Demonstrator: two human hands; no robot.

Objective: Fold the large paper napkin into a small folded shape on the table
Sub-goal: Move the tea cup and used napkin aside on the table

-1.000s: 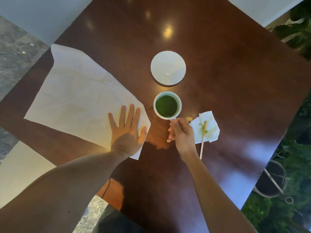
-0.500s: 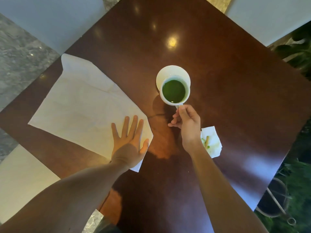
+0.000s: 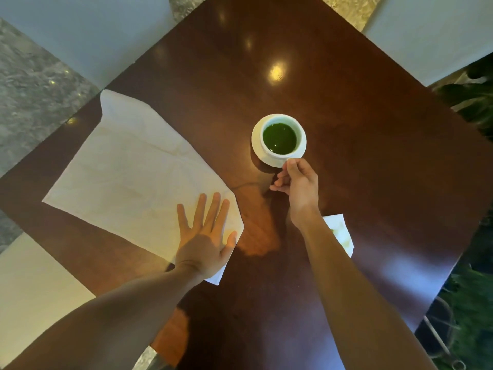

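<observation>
The large white paper napkin (image 3: 136,172) lies spread flat on the left part of the dark wooden table (image 3: 360,169), its far corner reaching the table's left edge. My left hand (image 3: 205,236) rests palm down, fingers apart, on the napkin's near right corner. My right hand (image 3: 298,182) pinches the handle of a white cup (image 3: 280,140) of green liquid, which stands on a white saucer (image 3: 257,145) right of the napkin.
A small stained white napkin (image 3: 340,231) lies behind my right forearm, partly hidden. Pale seat cushions (image 3: 88,36) surround the table corners. Green plants (image 3: 474,92) stand past the right edge.
My right hand carried the cup away from me and set it on the saucer. The left hand stayed flat on the napkin. The camera view shifted, hiding the small napkin and stick.
</observation>
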